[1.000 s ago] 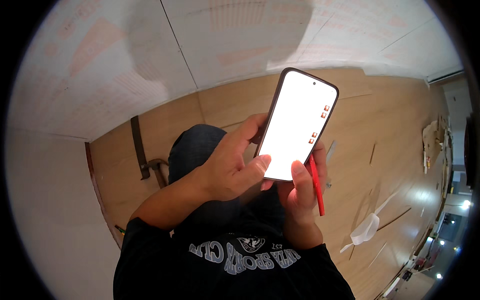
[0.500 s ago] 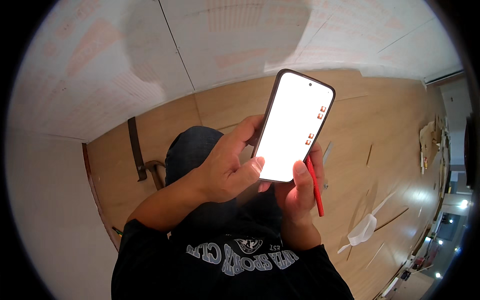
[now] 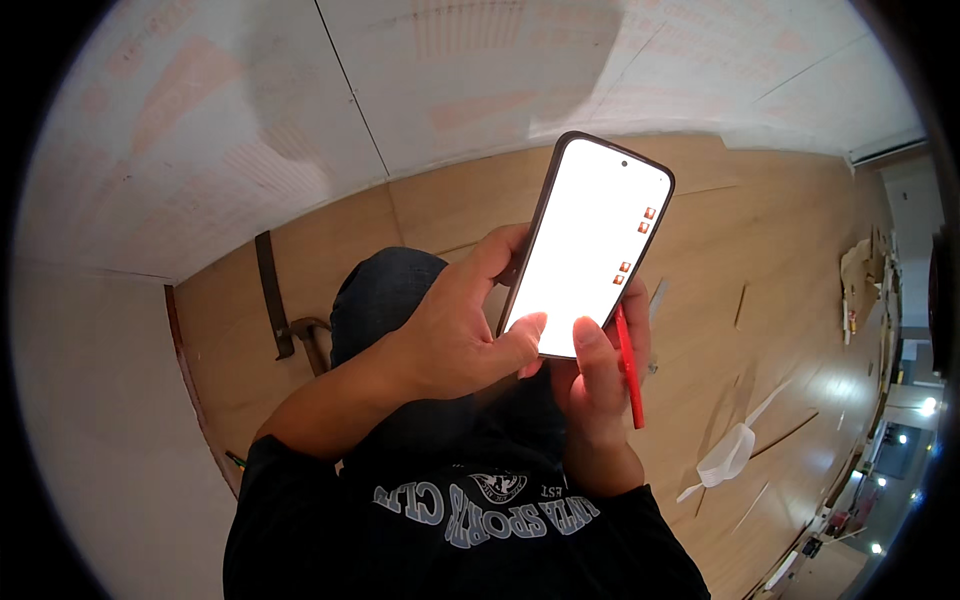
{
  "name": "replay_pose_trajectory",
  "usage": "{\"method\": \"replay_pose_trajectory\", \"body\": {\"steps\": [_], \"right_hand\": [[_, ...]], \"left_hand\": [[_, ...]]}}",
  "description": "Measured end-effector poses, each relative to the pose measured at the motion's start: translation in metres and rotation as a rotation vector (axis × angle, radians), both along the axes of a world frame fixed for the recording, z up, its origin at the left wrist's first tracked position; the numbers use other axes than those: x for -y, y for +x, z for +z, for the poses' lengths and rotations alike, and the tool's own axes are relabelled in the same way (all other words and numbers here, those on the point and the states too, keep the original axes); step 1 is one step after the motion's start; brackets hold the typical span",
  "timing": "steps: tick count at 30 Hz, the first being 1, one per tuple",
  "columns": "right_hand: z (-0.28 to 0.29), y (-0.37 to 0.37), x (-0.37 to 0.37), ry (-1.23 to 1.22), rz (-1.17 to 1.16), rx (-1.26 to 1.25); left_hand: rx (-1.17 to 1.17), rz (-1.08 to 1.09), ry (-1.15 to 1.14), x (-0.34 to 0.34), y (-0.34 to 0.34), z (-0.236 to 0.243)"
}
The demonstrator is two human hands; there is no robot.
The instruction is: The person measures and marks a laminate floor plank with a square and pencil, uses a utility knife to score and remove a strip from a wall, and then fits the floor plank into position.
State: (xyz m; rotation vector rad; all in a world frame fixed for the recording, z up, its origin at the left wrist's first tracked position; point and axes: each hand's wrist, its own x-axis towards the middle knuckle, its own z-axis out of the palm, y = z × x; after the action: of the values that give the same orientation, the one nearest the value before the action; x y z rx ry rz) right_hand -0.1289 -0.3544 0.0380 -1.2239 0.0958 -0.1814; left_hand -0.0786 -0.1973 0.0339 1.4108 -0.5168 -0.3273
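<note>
A smartphone [image 3: 588, 230] with a bright white screen and dark rim is held upright in both hands over my lap. My left hand [image 3: 460, 330] grips its left side, thumb bent over the lower screen. My right hand [image 3: 598, 385] holds the lower right, thumb on the glass, with a slim red pen or pencil [image 3: 633, 390] held along the phone's right. To the left of my jeans-clad knee [image 3: 380, 295], a dark flat metal bar [image 3: 270, 295] and a hammer [image 3: 305, 328] lie on the wood floor.
A pale printed wall board [image 3: 430, 70] runs along the top, another panel [image 3: 95, 390] at left. Light wood flooring [image 3: 765, 230] spreads right, with a white looped strip [image 3: 728, 458], thin offcuts, scattered cardboard [image 3: 860, 285] and small bright lights at the far edge.
My thumbs have shifted on the screen, the left one a little to the right, the right one a little leftward. The phone has moved only slightly; the pen stays in my right hand.
</note>
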Motion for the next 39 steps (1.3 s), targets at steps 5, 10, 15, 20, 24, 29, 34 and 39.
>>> {"method": "replay_pose_trajectory", "body": {"steps": [5,10,15,20,24,29,34,39], "right_hand": [[-0.001,0.002,0.002,-0.077,-0.002,-0.091],[-0.002,0.003,0.001,0.047,0.047,0.002],[-0.001,-0.001,0.005,0.034,0.059,-0.025],[-0.003,0.0,0.004,0.063,0.069,0.03],[-0.001,0.001,0.002,0.03,0.063,0.013],[0.002,0.001,-0.003,0.037,0.047,-0.006],[-0.001,0.001,-0.001,0.018,0.042,0.028],[-0.001,0.003,-0.001,-0.06,0.039,0.037]], "left_hand": [[0.055,-0.024,-0.11,-0.002,0.002,-0.007],[0.135,-0.015,-0.122,-0.003,0.006,-0.012],[-0.051,-0.12,-0.27,-0.002,0.004,-0.001],[-0.055,-0.118,-0.29,-0.001,0.004,0.0],[-0.095,-0.105,-0.255,-0.004,0.002,-0.005],[0.063,-0.005,-0.129,-0.004,0.005,-0.01],[-0.021,-0.068,-0.138,-0.008,0.005,-0.001],[-0.029,-0.1,-0.29,-0.003,0.003,0.0]]}}
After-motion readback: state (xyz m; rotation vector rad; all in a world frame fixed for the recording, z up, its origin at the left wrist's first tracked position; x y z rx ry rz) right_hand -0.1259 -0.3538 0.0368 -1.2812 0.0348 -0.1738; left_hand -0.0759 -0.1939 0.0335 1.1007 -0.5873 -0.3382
